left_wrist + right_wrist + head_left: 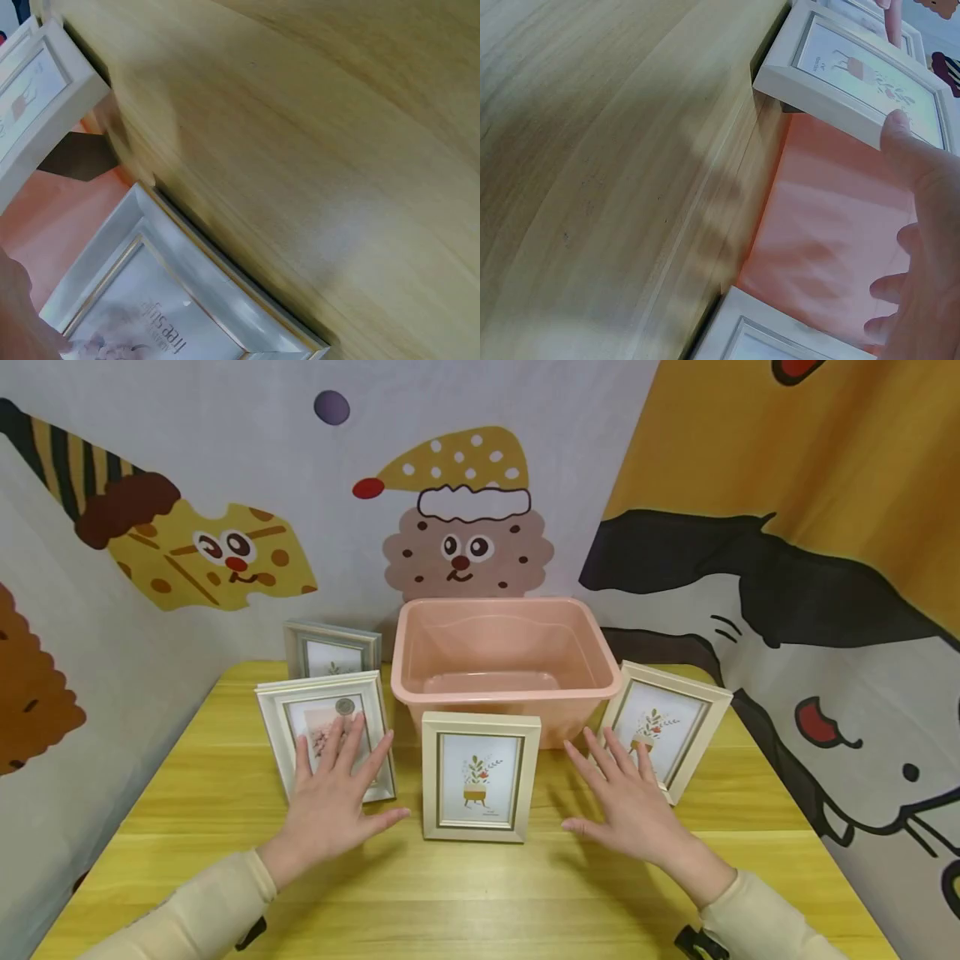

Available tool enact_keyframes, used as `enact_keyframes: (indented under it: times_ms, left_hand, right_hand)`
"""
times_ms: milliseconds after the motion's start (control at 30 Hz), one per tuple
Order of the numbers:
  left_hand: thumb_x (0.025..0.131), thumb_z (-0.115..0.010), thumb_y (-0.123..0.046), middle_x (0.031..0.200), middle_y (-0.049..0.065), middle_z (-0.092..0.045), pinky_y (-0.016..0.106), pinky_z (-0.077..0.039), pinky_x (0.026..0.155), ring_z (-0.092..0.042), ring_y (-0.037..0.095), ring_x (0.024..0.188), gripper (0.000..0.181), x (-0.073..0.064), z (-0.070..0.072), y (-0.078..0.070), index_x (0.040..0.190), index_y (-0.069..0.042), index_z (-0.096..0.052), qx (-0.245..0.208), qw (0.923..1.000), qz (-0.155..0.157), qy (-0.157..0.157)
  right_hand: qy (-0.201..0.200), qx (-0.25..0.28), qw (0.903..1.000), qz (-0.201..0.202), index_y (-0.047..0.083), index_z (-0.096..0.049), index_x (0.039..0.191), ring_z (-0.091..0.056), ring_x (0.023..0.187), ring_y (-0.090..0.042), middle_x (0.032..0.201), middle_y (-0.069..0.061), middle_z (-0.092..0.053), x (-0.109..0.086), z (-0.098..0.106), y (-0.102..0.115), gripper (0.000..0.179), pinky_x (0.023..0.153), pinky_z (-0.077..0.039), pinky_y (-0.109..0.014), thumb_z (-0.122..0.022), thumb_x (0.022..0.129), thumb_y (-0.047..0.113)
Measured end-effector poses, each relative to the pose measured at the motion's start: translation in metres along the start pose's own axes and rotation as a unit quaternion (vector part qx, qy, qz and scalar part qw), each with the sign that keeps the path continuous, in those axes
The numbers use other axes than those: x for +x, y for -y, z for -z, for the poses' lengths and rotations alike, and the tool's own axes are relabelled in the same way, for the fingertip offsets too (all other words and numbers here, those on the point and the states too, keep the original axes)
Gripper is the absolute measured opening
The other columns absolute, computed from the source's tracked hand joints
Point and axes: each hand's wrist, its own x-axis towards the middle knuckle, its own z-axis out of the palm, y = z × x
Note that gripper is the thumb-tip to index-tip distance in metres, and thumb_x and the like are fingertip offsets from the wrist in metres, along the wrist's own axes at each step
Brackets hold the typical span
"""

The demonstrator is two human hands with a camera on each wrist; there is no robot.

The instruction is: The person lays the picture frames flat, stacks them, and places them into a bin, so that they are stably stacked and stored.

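Observation:
Both hands are spread over the table with nothing in them. The left hand [330,810] overlaps the lower part of a white picture frame [276,727] in the head view. The right hand [633,810] is in front of a cream picture frame [697,727] on the right, its fingertips overlapping that frame's picture. Between the hands stands another cream picture frame [480,833], upright, with a potted-plant print. A greyish frame [300,652] stands partly hidden behind the white one. In the right wrist view the thumb [900,139] shows against the middle frame [780,79].
A pink plastic bin [506,696], with nothing in it, stands behind the middle frame. The wooden table [480,902] backs onto a cartoon-printed cloth [585,410]. Small black straps show at both wrists.

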Motion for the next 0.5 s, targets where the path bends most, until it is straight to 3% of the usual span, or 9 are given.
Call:
enact_keyframes:
  times_ms: [233, 500]
  left_hand:
    - [0.081, -0.056, -0.076, 0.156, 0.023, -0.031, 0.068, -0.01, 0.113, -0.021, 0.043, 0.144, 0.094, 0.003, 0.009, -0.001, 0.153, -0.017, -0.04, -0.02, 0.9986, -0.014, -0.046]
    - [0.081, -0.065, -0.065, 0.141, 0.021, -0.051, 0.062, -0.037, 0.105, -0.048, 0.044, 0.126, 0.087, 0.006, 0.014, -0.003, 0.144, -0.006, -0.05, -0.063, 0.9946, -0.027, -0.078]
  right_hand:
    - [-0.04, 0.05, 0.9977, 0.021, 0.012, -0.035, 0.155, -0.024, 0.144, -0.042, 0.156, -0.02, -0.034, 0.008, 0.0, 0.002, 0.095, 0.11, -0.017, -0.071, -0.068, 0.083, 0.064]
    - [-0.062, 0.179, 0.9815, 0.028, 0.0, -0.04, 0.149, -0.037, 0.136, -0.046, 0.149, -0.025, -0.041, 0.021, 0.005, 0.006, 0.086, 0.108, -0.031, -0.064, -0.079, 0.082, 0.038]
